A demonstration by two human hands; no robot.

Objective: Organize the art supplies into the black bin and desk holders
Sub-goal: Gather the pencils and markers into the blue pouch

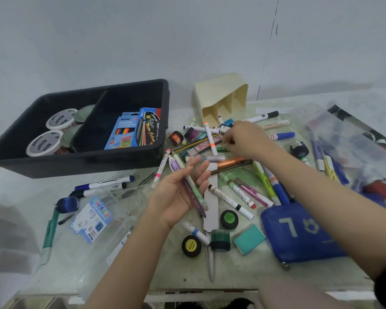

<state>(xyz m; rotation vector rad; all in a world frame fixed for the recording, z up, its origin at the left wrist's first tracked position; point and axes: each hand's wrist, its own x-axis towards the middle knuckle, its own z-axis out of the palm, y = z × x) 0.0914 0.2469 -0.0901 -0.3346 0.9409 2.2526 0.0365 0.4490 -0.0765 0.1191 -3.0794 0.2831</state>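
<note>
Now, from the head view, the left hand (178, 192) cradles two pens (193, 188) across its palm, fingers loosely bent, their long axis running near-to-far. The right hand (245, 139) dips bent fingers into the marker pile (210, 139) — grip unclear — just before the tipped cream holder (221, 94), mouths facing it, at the table's (232, 270) far edge; the black bin (129, 85) sits far-left.

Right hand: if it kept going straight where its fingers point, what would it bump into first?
Probably the white marker with the orange cap, lying just left of the right hand's fingertips in the pile; depth is unclear.
</note>
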